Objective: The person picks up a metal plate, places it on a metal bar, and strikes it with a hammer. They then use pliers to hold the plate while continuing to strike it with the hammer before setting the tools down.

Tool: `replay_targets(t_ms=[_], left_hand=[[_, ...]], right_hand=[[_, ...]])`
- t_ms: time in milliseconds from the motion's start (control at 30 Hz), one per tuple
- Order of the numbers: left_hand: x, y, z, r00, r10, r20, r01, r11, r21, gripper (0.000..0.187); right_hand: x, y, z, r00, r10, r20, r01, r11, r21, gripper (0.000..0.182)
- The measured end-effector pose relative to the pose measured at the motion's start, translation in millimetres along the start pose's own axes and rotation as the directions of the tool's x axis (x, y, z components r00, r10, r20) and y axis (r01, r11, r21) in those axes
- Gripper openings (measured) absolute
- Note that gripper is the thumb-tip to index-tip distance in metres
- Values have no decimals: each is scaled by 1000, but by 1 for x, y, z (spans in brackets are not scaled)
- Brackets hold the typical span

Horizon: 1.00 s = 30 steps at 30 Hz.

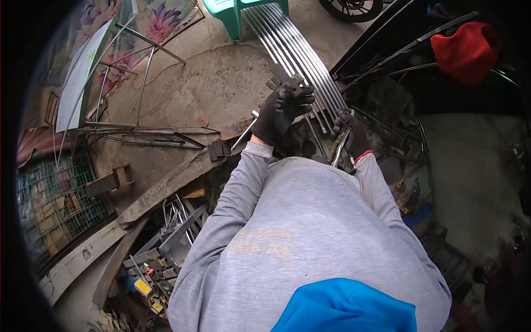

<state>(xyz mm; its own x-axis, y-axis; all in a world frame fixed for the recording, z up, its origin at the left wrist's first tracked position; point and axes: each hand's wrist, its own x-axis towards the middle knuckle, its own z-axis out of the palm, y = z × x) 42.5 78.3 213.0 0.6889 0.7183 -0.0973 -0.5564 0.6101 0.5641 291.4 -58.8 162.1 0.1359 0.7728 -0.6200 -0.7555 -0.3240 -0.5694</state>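
Observation:
My left hand (pixel 281 113), in a dark work glove, is raised over the near end of a row of shiny metal tubes (pixel 296 44). Its fingers curl around a few flat grey metal pieces (pixel 275 82), whose ends stick out past the fingers. To the right, my right hand (pixel 357 135) wears a dark glove with a red cuff. It is closed on a long metal tool (pixel 337 149) that looks like locking pliers, held close to my body. The tube ends lie between and just beyond both hands. Part of the tool is hidden by the glove.
A green plastic stool (pixel 229 19) supports the tubes' far end. Metal frames (pixel 146 83) and a dark metal block (pixel 219 149) lie left. Cluttered tools (pixel 155 274) sit lower left. A red cloth (pixel 464 52) hangs right, below a wheel (pixel 354 8) farther back.

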Motion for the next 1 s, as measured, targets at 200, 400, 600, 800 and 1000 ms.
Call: replay_targets(t_ms=[200,400,600,800,1000], left_hand=[[-6,-13,-18,989,-145,-32,143,988,-56,47],[-9,-31,-65,992,-121,38,41,591,806,32],[-23,-46,-59,829,-497,-256,545,615,570,38],[-34,-47,-28,985,-19,-173,171,295,940,57],[-43,-86,-28,979,173,-105,99,40,994,53]], right_hand=[[0,1,20,1000,3,31,3,983,-184,31],[-2,-6,35,992,75,105,-35,941,-336,37],[-7,-3,61,983,58,173,27,891,-452,24],[17,12,53,997,-16,71,55,809,-585,19],[10,19,55,995,34,-94,-83,801,-593,28]])
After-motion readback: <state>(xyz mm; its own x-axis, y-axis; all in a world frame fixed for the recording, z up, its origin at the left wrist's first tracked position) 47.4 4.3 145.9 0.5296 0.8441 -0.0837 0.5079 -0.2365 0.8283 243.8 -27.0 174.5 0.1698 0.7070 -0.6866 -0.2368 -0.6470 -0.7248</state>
